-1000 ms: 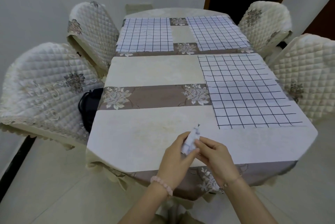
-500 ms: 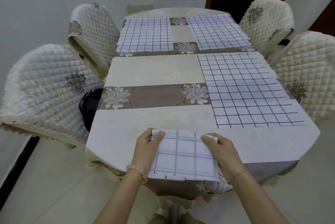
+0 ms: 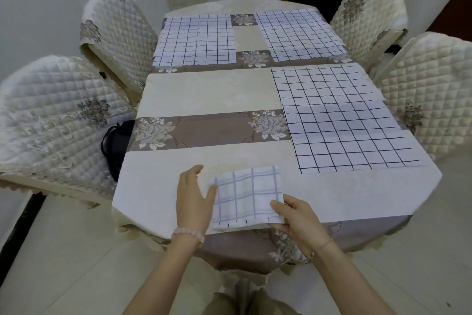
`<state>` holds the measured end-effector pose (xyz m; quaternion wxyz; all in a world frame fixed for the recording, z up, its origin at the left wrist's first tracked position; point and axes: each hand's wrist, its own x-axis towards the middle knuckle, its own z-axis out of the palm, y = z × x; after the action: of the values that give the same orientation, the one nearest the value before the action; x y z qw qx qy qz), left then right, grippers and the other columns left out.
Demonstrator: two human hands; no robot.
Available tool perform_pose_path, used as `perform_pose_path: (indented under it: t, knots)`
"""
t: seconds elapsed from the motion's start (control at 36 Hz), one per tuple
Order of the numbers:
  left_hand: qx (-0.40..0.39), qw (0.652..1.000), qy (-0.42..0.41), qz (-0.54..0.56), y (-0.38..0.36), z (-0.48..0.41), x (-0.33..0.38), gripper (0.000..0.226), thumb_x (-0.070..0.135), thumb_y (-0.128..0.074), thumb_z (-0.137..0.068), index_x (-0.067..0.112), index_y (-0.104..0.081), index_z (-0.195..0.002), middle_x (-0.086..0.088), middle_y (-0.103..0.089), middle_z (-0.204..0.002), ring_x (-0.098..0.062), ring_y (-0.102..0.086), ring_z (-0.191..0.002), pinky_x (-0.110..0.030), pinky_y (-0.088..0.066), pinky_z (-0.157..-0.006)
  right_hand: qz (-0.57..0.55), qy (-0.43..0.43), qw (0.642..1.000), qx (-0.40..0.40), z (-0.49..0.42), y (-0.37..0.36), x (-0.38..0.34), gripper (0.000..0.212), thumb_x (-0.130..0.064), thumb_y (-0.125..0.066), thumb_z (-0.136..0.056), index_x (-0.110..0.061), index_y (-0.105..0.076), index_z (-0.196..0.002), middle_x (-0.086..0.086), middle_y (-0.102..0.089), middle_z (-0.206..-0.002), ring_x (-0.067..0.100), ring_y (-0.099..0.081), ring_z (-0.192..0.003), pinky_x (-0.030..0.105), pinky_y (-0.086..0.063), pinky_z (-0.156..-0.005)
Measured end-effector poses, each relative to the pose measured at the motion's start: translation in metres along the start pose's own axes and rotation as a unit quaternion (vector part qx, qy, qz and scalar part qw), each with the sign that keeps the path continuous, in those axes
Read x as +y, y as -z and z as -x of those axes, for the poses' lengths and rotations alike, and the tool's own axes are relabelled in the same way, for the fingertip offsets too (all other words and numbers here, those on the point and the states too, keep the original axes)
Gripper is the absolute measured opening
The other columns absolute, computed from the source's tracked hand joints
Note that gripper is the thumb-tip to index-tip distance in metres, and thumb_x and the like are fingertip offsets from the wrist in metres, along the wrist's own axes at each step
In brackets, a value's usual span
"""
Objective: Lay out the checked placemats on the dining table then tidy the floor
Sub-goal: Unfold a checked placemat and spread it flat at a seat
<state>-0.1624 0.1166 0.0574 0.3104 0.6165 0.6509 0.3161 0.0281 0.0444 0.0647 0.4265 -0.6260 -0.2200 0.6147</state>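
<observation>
A folded checked placemat [image 3: 246, 197] lies at the near edge of the dining table [image 3: 204, 95]. My left hand [image 3: 195, 199] rests flat beside it, fingers straight, thumb on the mat's left edge. My right hand [image 3: 297, 217] pinches the mat's lower right corner. Three more checked placemats lie spread flat: one at the far left [image 3: 195, 40], one at the far right [image 3: 298, 33], and a large one on the near right [image 3: 342, 118].
Quilted cream chairs flank the table, two on the left [image 3: 53, 120] [image 3: 117, 33] and two on the right [image 3: 431, 90] [image 3: 370, 18]. A black bag [image 3: 115, 146] sits on the near left chair's seat. Pale tiled floor [image 3: 63, 263] surrounds the table.
The small bundle held in both hands was opened into a folded square and set down on the table. My left hand slid to its left edge; my right moved to its lower right corner.
</observation>
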Motion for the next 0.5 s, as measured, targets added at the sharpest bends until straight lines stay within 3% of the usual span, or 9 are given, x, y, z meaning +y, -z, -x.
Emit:
perform_pose_path:
  t: [0.08, 0.19, 0.31, 0.33, 0.42, 0.5]
  knots:
    - [-0.094, 0.993, -0.071, 0.007, -0.009, 0.012, 0.009, 0.038, 0.017, -0.064, -0.086, 0.016, -0.052, -0.122, 0.007, -0.050, -0.118, -0.011, -0.049, -0.113, -0.028, -0.039, -0.101, -0.041, -0.006, 0.999, -0.006, 0.002, -0.007, 0.003, 0.018, -0.007, -0.053, -0.093, -0.006, -0.067, -0.105, 0.013, -0.073, -0.099, 0.022, -0.072, -0.089, 0.026, -0.059, -0.071]
    - [-0.213, 0.972, -0.085, 0.041, -0.024, 0.033, 0.019, 0.045, 0.032, -0.063, -0.086, 0.027, -0.047, -0.128, 0.018, -0.047, -0.125, 0.001, -0.043, -0.118, -0.017, -0.034, -0.103, -0.083, 0.001, 0.995, -0.050, 0.007, -0.013, 0.001, 0.023, -0.011, -0.048, -0.096, -0.006, -0.065, -0.111, 0.012, -0.073, -0.103, 0.024, -0.070, -0.096, 0.031, -0.058, -0.081]
    - [-0.239, 0.967, -0.078, 0.045, -0.033, 0.042, 0.020, 0.048, 0.035, -0.063, -0.085, 0.026, -0.046, -0.130, 0.015, -0.048, -0.131, 0.000, -0.044, -0.119, -0.018, -0.037, -0.103, -0.123, -0.006, 0.990, -0.073, 0.011, -0.016, -0.002, 0.030, -0.019, -0.039, -0.100, -0.004, -0.066, -0.104, 0.008, -0.075, -0.088, 0.024, -0.071, -0.092, 0.038, -0.055, -0.090]
    - [-0.238, 0.967, -0.076, 0.047, -0.034, 0.043, 0.019, 0.048, 0.035, -0.063, -0.085, 0.027, -0.046, -0.129, 0.015, -0.048, -0.131, 0.000, -0.044, -0.120, -0.018, -0.038, -0.103, -0.131, -0.011, 0.989, -0.073, 0.011, -0.016, -0.003, 0.032, -0.021, -0.038, -0.100, -0.006, -0.065, -0.104, 0.009, -0.075, -0.092, 0.025, -0.070, -0.095, 0.038, -0.054, -0.090]
    - [-0.236, 0.967, -0.065, 0.063, -0.035, 0.043, 0.020, 0.046, 0.033, -0.066, -0.083, 0.032, -0.046, -0.125, 0.016, -0.049, -0.129, -0.001, -0.047, -0.119, -0.018, -0.040, -0.102, -0.149, -0.013, 0.986, -0.076, 0.011, -0.016, -0.003, 0.032, -0.021, -0.040, -0.099, -0.003, -0.065, -0.109, 0.018, -0.070, -0.107, 0.029, -0.068, -0.100, 0.034, -0.058, -0.083]
    - [-0.243, 0.966, -0.055, 0.072, -0.034, 0.042, 0.021, 0.047, 0.034, -0.070, -0.080, 0.037, -0.044, -0.119, 0.017, -0.050, -0.127, -0.001, -0.048, -0.116, -0.020, -0.041, -0.101, -0.142, -0.002, 0.987, -0.079, 0.013, -0.015, -0.002, 0.031, -0.017, -0.045, -0.097, 0.005, -0.064, -0.108, 0.018, -0.068, -0.099, 0.025, -0.069, -0.091, 0.029, -0.058, -0.077]
